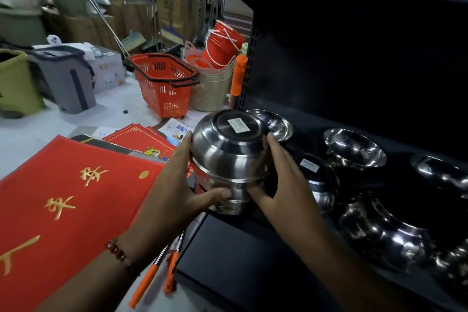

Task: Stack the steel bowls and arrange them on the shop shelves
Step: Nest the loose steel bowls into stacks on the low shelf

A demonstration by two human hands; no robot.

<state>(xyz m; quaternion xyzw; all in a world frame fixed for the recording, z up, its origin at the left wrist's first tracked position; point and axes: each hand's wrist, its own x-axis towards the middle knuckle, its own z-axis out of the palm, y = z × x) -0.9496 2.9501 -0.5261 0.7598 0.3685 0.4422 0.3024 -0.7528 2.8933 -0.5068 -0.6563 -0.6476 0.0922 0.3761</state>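
Note:
A stack of steel bowls (228, 157), upside down with a barcode sticker on the top base, stands at the left end of the dark shelf (228, 256). My left hand (184, 182) grips its left side, thumb on the lower rims. My right hand (281, 175) holds the right side, thumb near the bottom. More steel bowls lie on the shelf to the right: an upright one (277, 121) just behind the stack, another upright one (354, 145), an inverted one with a sticker (316, 177), and a leaning stack (379, 230).
A red mat with gold characters (63, 210) lies on the floor at left, with red paper sheets (144, 137) beyond it. A red shopping basket (164, 83), beige tubs (212, 83), red buckets (222, 45) and orange-handled tools (152, 278) stand near the shelf's left end.

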